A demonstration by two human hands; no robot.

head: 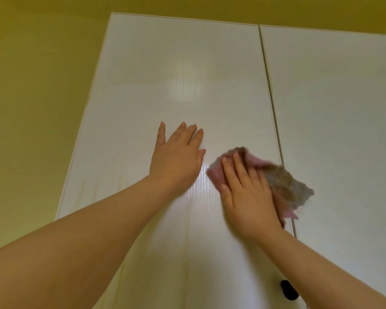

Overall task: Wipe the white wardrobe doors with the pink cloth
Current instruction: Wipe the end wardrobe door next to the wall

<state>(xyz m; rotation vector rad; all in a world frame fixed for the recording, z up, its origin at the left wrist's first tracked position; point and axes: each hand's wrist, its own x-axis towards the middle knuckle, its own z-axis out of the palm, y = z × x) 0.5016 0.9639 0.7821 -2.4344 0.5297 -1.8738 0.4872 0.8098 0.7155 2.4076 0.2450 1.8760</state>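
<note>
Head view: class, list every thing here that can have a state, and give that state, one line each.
Left white wardrobe door: closed, both hands on it.
Right white wardrobe door: closed, flush beside it.
Crumpled pink cloth: pressed on the left door, overlapping the gap.
Left hand: open, flat on the left door.
Right hand: open, fingers pressing the cloth.
Small black door handle: untouched.

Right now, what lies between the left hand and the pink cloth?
Only a bare, shiny strip of the left wardrobe door, in the head view.
</note>
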